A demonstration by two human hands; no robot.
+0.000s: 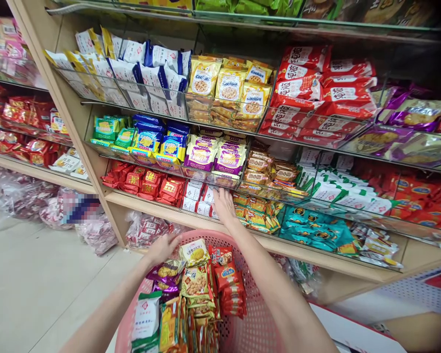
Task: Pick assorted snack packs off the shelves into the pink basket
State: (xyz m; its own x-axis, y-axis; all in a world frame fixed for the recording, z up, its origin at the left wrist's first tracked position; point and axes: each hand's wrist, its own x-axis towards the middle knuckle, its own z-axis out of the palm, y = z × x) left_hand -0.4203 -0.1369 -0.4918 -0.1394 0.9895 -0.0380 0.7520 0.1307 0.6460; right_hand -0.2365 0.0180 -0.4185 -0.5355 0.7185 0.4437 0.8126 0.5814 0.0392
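A pink perforated basket (257, 274) stands low in front of the shelves, holding several kinds of wrapped snacks, among them red packets (228, 277) and a white and green packet (147, 314). My left hand (165, 249) rests at the basket's far left rim, its fingers bent over the edge. Reaching over the basket, my right hand (224, 203) is at the bottom shelf, its fingers extended over small white and red packets (192, 196). Whether its fingertips grip a packet is not clear. Yellow and green packets (257, 213) lie just right of that hand.
Glass-fronted shelves (150, 100) full of snack packets rise ahead, with glass lips above my right hand. Plastic bags of goods (145, 228) lie under the bottom shelf. A wooden upright (59, 108) divides the shelving at left. Tiled floor (40, 289) shows at lower left.
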